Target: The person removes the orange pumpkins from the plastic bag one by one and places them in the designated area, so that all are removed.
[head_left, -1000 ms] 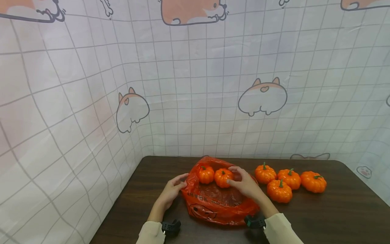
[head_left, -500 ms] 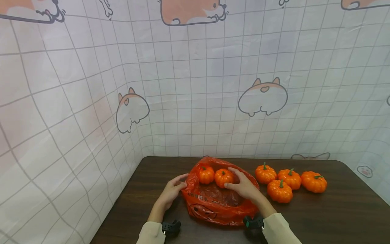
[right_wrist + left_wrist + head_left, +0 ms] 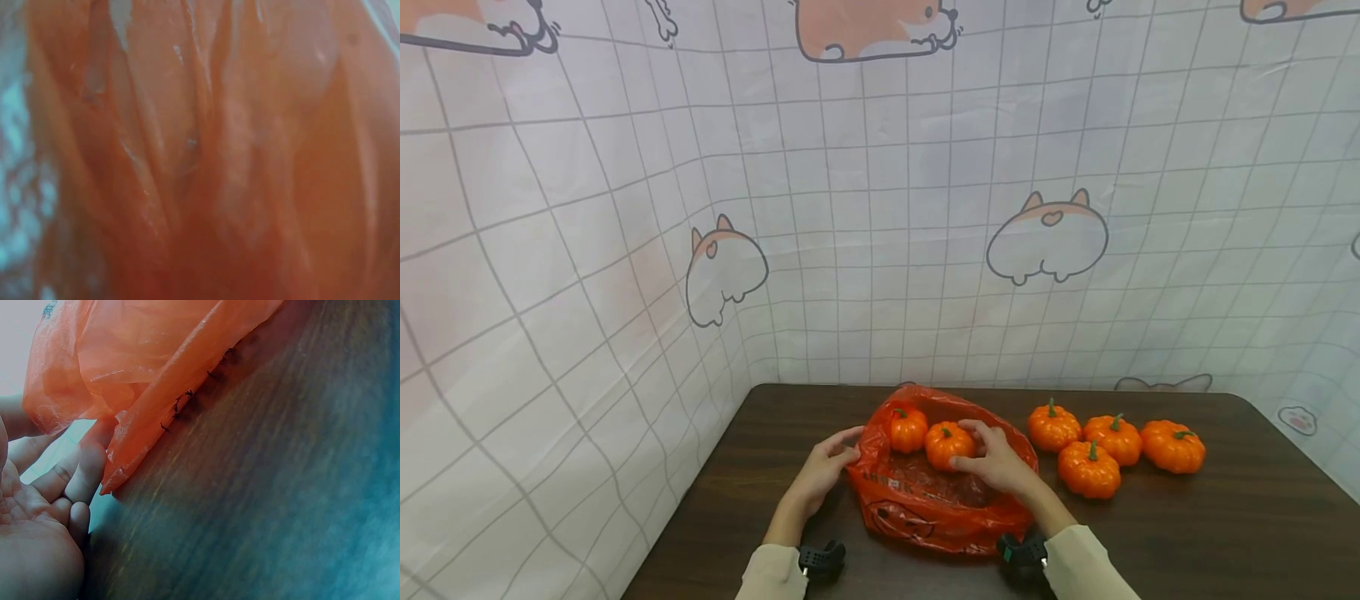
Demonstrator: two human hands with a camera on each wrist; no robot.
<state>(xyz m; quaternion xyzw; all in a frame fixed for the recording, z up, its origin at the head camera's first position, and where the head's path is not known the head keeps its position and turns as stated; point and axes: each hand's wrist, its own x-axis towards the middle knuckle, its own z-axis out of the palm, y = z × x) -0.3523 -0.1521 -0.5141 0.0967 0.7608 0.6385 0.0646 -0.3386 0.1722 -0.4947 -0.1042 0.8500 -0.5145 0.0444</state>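
An orange-red plastic bag (image 3: 925,525) lies with its mouth open on the dark table. Its left edge is pinched by my left hand (image 3: 820,468); in the left wrist view the thumb and fingers (image 3: 87,465) meet at the bag's corner. Inside the bag sit two small orange pumpkins. The left pumpkin (image 3: 907,428) stands untouched at the back, while my right hand (image 3: 1003,462) grips the other pumpkin (image 3: 947,446) from its right side, thumb in front and fingers behind. Blurred bag plastic (image 3: 206,156) fills the right wrist view, hiding that hand there.
Several more orange pumpkins with green stems stand in a cluster right of the bag, the nearest pumpkin (image 3: 1088,471) close to my right forearm. The wooden table (image 3: 1210,533) meets a patterned cloth wall (image 3: 895,250) at the back and left.
The pumpkin at my right hand has shifted slightly toward me and to the left, and the fingers have closed in around it. My left hand has stayed at the bag's edge.
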